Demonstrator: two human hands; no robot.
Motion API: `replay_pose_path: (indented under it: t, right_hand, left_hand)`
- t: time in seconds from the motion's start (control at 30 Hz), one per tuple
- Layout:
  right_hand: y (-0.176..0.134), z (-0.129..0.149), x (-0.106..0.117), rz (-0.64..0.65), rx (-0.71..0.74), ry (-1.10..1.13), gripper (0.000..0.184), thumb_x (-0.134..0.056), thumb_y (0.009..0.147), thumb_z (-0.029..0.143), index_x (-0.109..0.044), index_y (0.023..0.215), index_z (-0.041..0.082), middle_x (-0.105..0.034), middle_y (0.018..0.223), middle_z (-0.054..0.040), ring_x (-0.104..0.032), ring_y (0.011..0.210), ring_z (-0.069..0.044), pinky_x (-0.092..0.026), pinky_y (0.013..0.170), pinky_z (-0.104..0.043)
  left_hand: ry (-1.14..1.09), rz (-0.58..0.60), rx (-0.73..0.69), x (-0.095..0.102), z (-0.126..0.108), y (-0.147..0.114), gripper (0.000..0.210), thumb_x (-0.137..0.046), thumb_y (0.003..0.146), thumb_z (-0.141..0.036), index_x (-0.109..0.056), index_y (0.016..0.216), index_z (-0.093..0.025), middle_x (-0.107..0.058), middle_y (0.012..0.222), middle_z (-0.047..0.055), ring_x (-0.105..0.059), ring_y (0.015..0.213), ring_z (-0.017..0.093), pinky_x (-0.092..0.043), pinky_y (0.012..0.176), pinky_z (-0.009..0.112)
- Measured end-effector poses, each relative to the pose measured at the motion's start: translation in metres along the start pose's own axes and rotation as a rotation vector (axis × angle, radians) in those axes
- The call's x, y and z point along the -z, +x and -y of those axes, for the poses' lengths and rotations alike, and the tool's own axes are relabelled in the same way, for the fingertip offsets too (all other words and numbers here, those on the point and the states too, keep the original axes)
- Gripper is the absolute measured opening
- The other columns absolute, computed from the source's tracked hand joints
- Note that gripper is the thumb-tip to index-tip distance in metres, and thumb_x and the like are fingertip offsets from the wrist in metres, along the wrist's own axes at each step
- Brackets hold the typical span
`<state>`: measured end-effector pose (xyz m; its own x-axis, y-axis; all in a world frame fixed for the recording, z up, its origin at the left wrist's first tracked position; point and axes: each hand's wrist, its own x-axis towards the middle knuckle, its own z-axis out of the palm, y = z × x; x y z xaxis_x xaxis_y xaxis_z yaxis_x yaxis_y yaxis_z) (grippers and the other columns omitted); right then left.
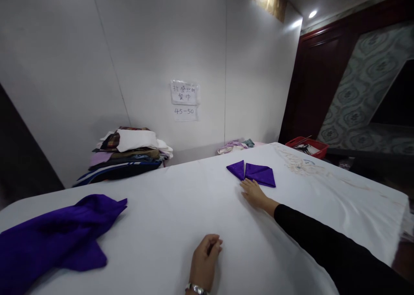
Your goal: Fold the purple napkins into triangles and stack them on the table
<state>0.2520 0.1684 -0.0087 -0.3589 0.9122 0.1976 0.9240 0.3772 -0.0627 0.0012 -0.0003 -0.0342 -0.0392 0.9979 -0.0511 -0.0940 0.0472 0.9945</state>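
A purple cloth napkin (260, 174), folded into a flat shape with a pointed flap and a narrow white gap, lies toward the far side of the white-covered table (168, 226). My right hand (254, 193) reaches out to its near edge. The fingers are stretched and touch the cloth at the bottom of the gap, without gripping it. Closer to me, my left hand (205, 260) hovers at or rests on the tablecloth, loosely curled with a gap between thumb and fingers, nothing visible in it. On the left lies a crumpled purple cloth (61, 234), apart from both hands.
Folded clothes (132, 155) are piled beyond the table's far left edge, against a pale wall. A smaller heap of cloth (234, 146) sits behind the far edge. At the right back stands a red basket (318, 147). Beige marks (304, 165) run across the tablecloth's right side.
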Motion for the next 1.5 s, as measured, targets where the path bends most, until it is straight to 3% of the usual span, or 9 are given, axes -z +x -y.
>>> replay_pose_path:
  t: [0.27,0.4,0.5,0.63,0.87,1.07,1.5]
  right_hand:
    - [-0.04,0.008,0.011,0.075,0.002,0.022,0.047,-0.043,0.083,0.028,-0.045,0.129,0.015,-0.042,0.136,-0.0134,-0.028,0.129,-0.028,-0.02,0.103,-0.048]
    - [-0.044,0.006,0.015,0.011,0.011,-0.026,0.041,-0.043,0.084,0.029,-0.051,0.123,0.019,-0.053,0.127,-0.0088,-0.042,0.12,-0.023,-0.029,0.099,-0.038]
    - [-0.036,0.0,0.018,-0.041,-0.069,-0.071,0.037,-0.042,0.085,0.023,-0.056,0.118,0.015,-0.059,0.117,-0.0111,-0.052,0.107,-0.023,-0.036,0.09,-0.033]
    - [-0.016,-0.007,0.017,-0.088,-0.121,-0.116,0.034,-0.043,0.082,0.016,-0.059,0.111,0.014,-0.059,0.115,-0.0123,-0.05,0.105,-0.026,-0.037,0.084,-0.035]
    - [0.023,-0.005,0.006,-0.087,-0.019,-0.206,0.032,-0.038,0.082,0.007,-0.058,0.107,0.014,-0.057,0.11,-0.0129,-0.046,0.1,-0.025,-0.032,0.078,-0.034]
    - [0.049,-0.015,-0.001,-0.064,0.035,-0.276,0.029,-0.035,0.085,0.007,-0.06,0.098,0.013,-0.059,0.1,-0.0146,-0.047,0.094,-0.026,-0.031,0.075,-0.034]
    - [0.059,-0.015,-0.009,-0.057,0.084,-0.365,0.026,-0.038,0.083,0.007,-0.063,0.087,0.012,-0.062,0.091,-0.0137,-0.051,0.087,-0.025,-0.031,0.073,-0.035]
  left_hand:
    - [0.05,0.034,-0.051,0.002,0.005,0.0,0.037,-0.063,0.063,-0.05,-0.064,0.081,-0.017,-0.069,0.081,0.005,-0.064,0.082,0.02,-0.051,0.075,0.029]
    - [0.093,0.048,-0.09,0.004,0.009,-0.005,0.035,-0.06,0.066,-0.05,-0.063,0.082,-0.018,-0.068,0.081,0.004,-0.063,0.085,0.02,-0.051,0.077,0.03]
    - [0.092,0.041,-0.097,0.007,0.012,-0.01,0.036,-0.06,0.067,-0.051,-0.063,0.082,-0.018,-0.068,0.081,0.004,-0.063,0.083,0.02,-0.051,0.076,0.029]
    - [0.09,0.04,-0.09,0.009,0.01,-0.015,0.035,-0.06,0.068,-0.05,-0.063,0.082,-0.018,-0.069,0.08,0.004,-0.063,0.082,0.019,-0.051,0.076,0.03]
    - [0.123,0.02,-0.056,0.007,0.005,-0.014,0.035,-0.06,0.067,-0.051,-0.064,0.081,-0.019,-0.069,0.08,0.005,-0.063,0.081,0.02,-0.052,0.074,0.03]
    - [0.087,-0.001,-0.067,0.004,0.016,-0.01,0.038,-0.059,0.066,-0.056,-0.063,0.078,-0.02,-0.068,0.075,0.004,-0.064,0.078,0.02,-0.053,0.069,0.028]
    - [0.111,-0.027,-0.084,0.004,0.025,-0.007,0.044,-0.057,0.065,-0.062,-0.063,0.077,-0.02,-0.066,0.072,0.003,-0.062,0.07,0.019,-0.053,0.065,0.027]
